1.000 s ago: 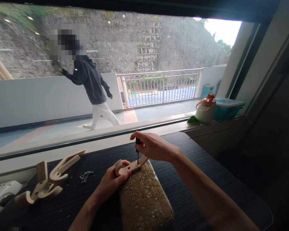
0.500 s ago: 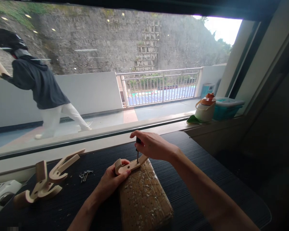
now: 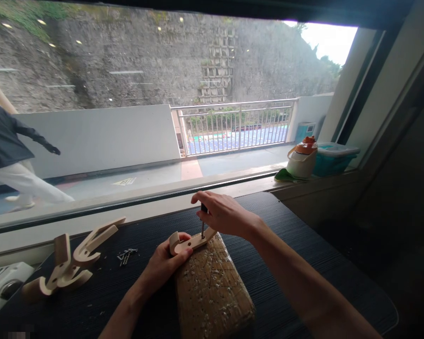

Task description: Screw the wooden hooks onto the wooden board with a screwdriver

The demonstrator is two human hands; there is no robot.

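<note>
My left hand (image 3: 172,259) is closed around the lower end of a pale wooden hook (image 3: 195,242), pressing it onto the far end of a taped cardboard block (image 3: 213,287). The hook has a curled end and a dark hole in its flat middle. In my right hand (image 3: 226,212) is a screwdriver (image 3: 203,221) with a dark handle, held upright by closed fingers. Its tip meets the flat part of the hook at a second hole; the screw head there is too small to make out. The block's top is pitted with several small holes.
Several wooden hooks (image 3: 65,268) lie piled at the left on the black table (image 3: 285,273). A heap of screws (image 3: 127,256) is beside them. A white device (image 3: 7,287) stands far left. On the windowsill are a bottle (image 3: 302,157) and a teal box (image 3: 335,159). Outside, a person (image 3: 7,141) walks.
Outside the window, the walking person has moved left, partly out of view. My hands, the hook and the screwdriver stay in nearly the same place.
</note>
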